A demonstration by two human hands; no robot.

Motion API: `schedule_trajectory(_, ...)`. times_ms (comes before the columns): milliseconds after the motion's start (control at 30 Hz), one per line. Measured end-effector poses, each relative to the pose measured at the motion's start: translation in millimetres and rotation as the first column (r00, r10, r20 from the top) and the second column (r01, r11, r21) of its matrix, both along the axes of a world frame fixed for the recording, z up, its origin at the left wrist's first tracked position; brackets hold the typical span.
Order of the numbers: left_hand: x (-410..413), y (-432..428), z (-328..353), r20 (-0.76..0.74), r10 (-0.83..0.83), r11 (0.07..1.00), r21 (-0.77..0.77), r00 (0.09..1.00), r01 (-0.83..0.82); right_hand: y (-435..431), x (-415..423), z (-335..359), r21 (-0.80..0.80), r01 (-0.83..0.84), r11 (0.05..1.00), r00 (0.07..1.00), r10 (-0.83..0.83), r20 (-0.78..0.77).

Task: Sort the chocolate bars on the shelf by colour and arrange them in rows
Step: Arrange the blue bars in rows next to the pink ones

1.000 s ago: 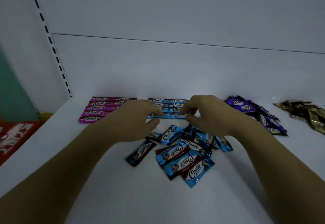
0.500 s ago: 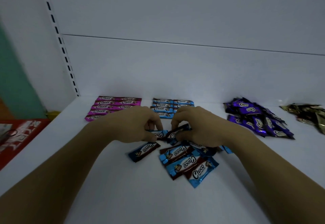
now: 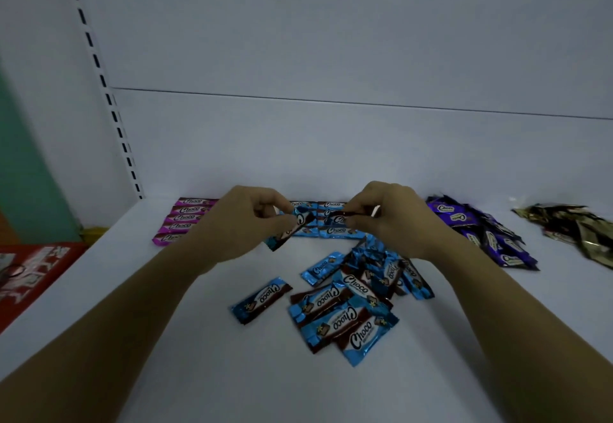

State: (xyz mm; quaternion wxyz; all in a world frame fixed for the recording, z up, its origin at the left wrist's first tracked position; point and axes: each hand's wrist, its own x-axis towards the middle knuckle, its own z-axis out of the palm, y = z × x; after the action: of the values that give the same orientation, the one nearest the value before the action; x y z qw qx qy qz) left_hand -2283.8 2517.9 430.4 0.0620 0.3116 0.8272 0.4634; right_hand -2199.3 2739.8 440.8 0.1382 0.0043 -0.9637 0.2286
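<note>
left grip [image 3: 245,223] pinching 1 blue Choco bar [image 3: 290,228], tilted, held above the shelf [image 3: 166,339]. right grip [image 3: 391,220] pinching another blue bar [image 3: 338,218] by its end. both over the blue row [image 3: 331,232]. loose blue pile [image 3: 345,299] in front. pink row [image 3: 185,220] left, purple pile [image 3: 481,233] and gold pile [image 3: 580,226] right.
</note>
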Motion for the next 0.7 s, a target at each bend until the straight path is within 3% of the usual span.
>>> schedule_trajectory(233,7.3,2.8,3.2,0.106,0.0,0.991,0.132,0.994,-0.014,-4.4,0.4,-5.3,-0.015,0.011,1.0,0.998,-0.01,0.069)
schedule_trajectory(333,7.5,4.9,-1.7,-0.035,0.046,0.999,0.029,0.998,-0.045,-8.3,-0.8,-8.3,-0.054,-0.008,0.999,0.998,0.012,0.066)
schedule_trajectory(467,5.5,4.6,-12.1,-0.239,-0.047,0.988,-0.153,0.97,0.01,-12.4,-3.9,-15.2,-0.05,-0.017,0.999,0.995,0.022,0.093)
schedule_trajectory(567,1.9,4.9,-15.1,-0.409,-0.023,0.982,-0.181,0.912,-0.057,-12.9,-6.1,-19.8,-0.025,-0.042,0.999,0.991,0.044,0.123)
schedule_trajectory(700,4.3,7.7,-18.1,-0.464,-0.057,0.962,-0.261,0.884,-0.075,-6.9,-1.4,-10.5,0.052,-0.055,0.997,0.976,0.043,0.215)
